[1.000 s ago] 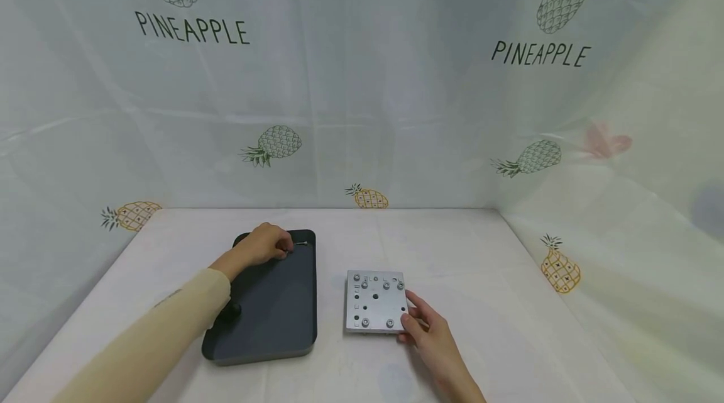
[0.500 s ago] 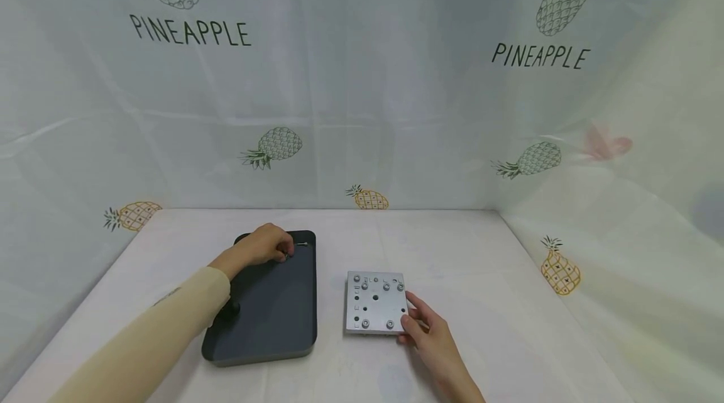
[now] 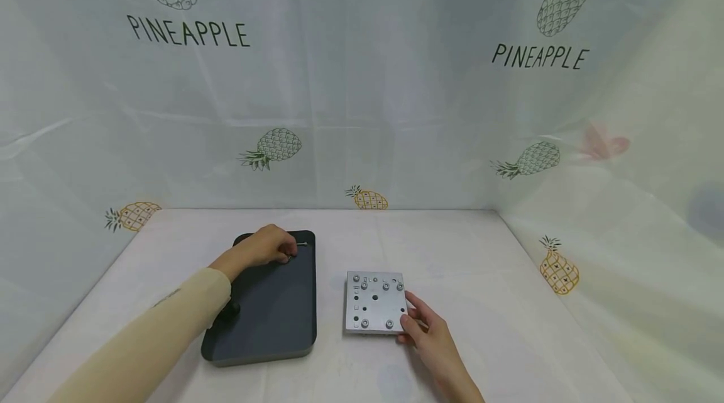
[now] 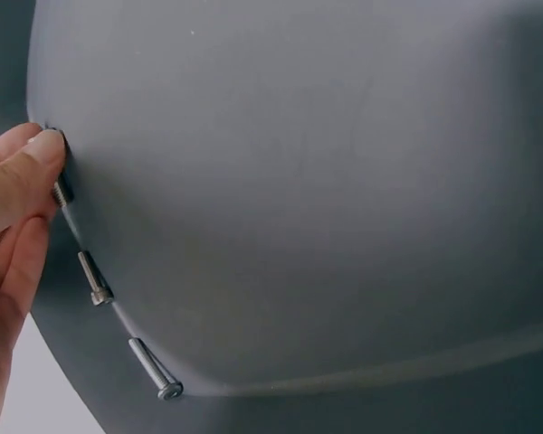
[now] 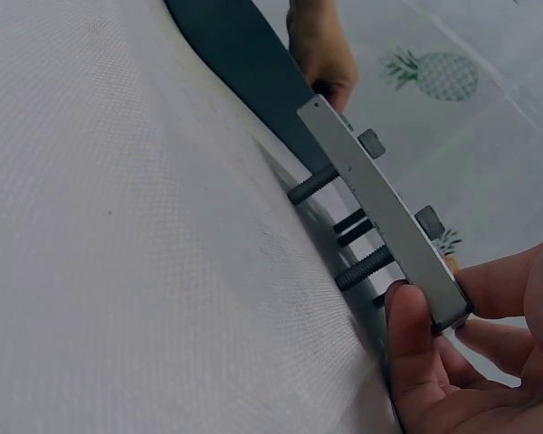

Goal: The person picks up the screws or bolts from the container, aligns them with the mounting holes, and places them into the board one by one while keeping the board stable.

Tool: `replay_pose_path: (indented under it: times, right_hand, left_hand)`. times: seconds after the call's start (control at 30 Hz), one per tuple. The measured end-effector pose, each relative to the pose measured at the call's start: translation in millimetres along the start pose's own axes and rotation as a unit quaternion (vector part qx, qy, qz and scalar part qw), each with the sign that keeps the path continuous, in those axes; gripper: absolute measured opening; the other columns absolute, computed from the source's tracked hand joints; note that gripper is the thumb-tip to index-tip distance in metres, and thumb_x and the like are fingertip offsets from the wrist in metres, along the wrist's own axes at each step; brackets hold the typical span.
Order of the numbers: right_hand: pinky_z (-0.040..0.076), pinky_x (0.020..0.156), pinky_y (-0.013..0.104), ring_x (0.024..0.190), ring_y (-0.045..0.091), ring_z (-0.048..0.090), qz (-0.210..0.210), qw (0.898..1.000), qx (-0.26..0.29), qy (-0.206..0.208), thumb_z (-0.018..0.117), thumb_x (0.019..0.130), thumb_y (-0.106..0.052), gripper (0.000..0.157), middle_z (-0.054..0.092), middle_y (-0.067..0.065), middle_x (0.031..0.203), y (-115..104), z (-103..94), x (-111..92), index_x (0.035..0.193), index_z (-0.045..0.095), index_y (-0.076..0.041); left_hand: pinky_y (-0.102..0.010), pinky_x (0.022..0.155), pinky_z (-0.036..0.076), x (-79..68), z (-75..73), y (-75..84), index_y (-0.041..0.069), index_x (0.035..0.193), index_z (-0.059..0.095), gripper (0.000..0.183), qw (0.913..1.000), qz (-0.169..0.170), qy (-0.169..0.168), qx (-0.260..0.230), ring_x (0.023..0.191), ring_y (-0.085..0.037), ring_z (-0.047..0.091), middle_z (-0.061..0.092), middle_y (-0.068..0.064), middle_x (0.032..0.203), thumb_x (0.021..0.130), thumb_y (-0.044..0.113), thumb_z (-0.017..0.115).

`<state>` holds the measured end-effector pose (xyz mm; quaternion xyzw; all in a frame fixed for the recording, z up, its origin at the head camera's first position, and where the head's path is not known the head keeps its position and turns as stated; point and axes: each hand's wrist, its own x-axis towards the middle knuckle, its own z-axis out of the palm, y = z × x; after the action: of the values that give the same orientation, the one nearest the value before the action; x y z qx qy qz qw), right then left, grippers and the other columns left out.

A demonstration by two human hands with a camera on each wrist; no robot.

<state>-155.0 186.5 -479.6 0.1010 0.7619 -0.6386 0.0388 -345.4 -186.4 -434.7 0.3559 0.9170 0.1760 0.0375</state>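
Note:
My left hand [image 3: 263,246] reaches into the far end of a dark grey tray [image 3: 277,309]. In the left wrist view its thumb and fingertips pinch a socket-head screw [image 4: 61,188] by the tray wall, the upper part covered by the fingers. Two more screws [image 4: 95,278] lie in a row along that edge. With my right hand [image 3: 432,334] I grip the right edge of a square metal plate [image 3: 384,305], thumb on one face and fingers on the other. Several screws pass through the plate; their threaded shanks [image 5: 366,267] stick out underneath, and holes are visible between them.
A small black object [image 3: 230,310] sits at the tray's left side, partly behind the sleeve [image 3: 186,302]. White cloth [image 3: 509,327] covers the table. A pineapple-print curtain [image 3: 396,107] hangs behind and along the sides.
My left hand has shifted very slightly to the right, staying low at the tray's far end. The right hand and the plate hold still.

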Motion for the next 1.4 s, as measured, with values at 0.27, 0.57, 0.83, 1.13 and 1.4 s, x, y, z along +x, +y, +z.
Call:
replay_pose_path:
  times: [0.27,0.57,0.83,1.13,1.4]
  right_hand:
    - [0.062,0.081,0.030,0.101,0.020,0.066,-0.006,1.000,0.010,-0.004,0.062,0.106,-0.010,0.059,0.055,0.018,0.132,0.2,-0.6,0.6,0.162,0.043,-0.007]
    - [0.062,0.081,0.031,0.101,0.020,0.066,-0.011,1.000,0.010,-0.004,0.062,0.106,-0.010,0.059,0.056,0.018,0.133,2.5,0.2,2.7,0.162,0.042,-0.005]
    - [0.062,0.080,0.031,0.100,0.019,0.067,-0.009,1.000,0.010,-0.003,0.061,0.106,-0.009,0.059,0.055,0.018,0.133,1.9,-0.5,2.8,0.162,0.042,-0.005]
    - [0.062,0.080,0.030,0.098,0.019,0.067,-0.010,1.000,0.009,-0.004,0.062,0.107,-0.010,0.059,0.056,0.018,0.133,2.3,-1.9,1.8,0.162,0.042,-0.006]
    - [0.062,0.080,0.030,0.099,0.019,0.067,-0.008,1.000,0.013,-0.002,0.062,0.106,-0.010,0.058,0.056,0.018,0.132,2.4,-1.5,1.9,0.162,0.043,-0.006]
  left_hand:
    - [-0.038,0.080,0.058,2.0,-0.3,3.2,0.011,0.096,0.078,0.017,0.9999,-0.004,-0.007,0.016,0.086,-0.016,0.069,0.074,0.000,0.093,0.088,-0.003,0.083]
    - [-0.036,0.078,0.058,-2.4,1.4,-1.4,0.010,0.098,0.078,0.014,0.9994,0.030,0.013,-0.011,0.085,-0.012,0.068,0.075,0.002,0.093,0.090,0.000,0.082]
    - [-0.032,0.081,0.056,-5.3,-2.9,0.3,0.013,0.105,0.078,0.010,0.9974,0.010,0.020,-0.069,0.089,-0.007,0.066,0.074,0.008,0.097,0.096,0.010,0.079]
    - [-0.035,0.088,0.057,-2.0,-7.4,7.5,0.012,0.116,0.078,0.016,0.9896,-0.011,0.012,-0.143,0.098,-0.011,0.070,0.077,0.007,0.107,0.101,0.018,0.075]
    - [-0.038,0.091,0.057,5.6,-12.9,28.1,0.016,0.119,0.078,0.018,0.9803,-0.020,0.013,-0.196,0.101,-0.013,0.070,0.078,0.003,0.111,0.102,0.022,0.074]
